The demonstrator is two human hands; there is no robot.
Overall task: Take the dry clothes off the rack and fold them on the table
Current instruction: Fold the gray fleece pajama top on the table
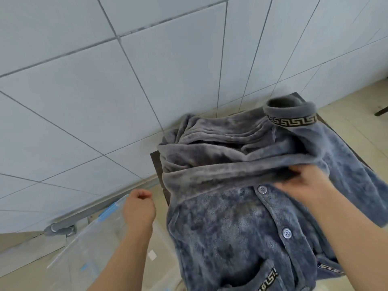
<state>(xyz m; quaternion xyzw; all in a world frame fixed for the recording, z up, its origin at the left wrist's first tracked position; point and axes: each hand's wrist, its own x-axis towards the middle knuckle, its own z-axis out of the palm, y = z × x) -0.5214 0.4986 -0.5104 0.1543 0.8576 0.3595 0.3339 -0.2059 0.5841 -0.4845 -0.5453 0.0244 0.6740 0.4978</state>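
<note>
The grey fleece garment [241,227], a buttoned top with key-pattern trim on its cuff and pocket, lies heaped on a small dark surface [155,162] that shows only at its edges. Most of the cloth sits just ahead of and beneath the right hand [302,181]; the lower front with the pocket hangs off the near edge, below that hand's forearm. One sleeve stands rolled up beyond the right hand, its patterned cuff [291,120] open at the top.

The right hand holds a thick fold of the fleece, fingers tucked under the fabric and thumb on top, just to the right of the upper button [261,189]. That hold probably serves to lift or pull the upper layer over so the body can be laid flat for folding.

The left hand [139,208] hangs free in the air, well to the left of the cloth, fingers curled in and holding nothing; it looks ready to come across to the garment's other side.

Below the left hand stands a clear plastic container [69,255] on the floor; whether anything lies in it cannot be told through the blur.
</note>
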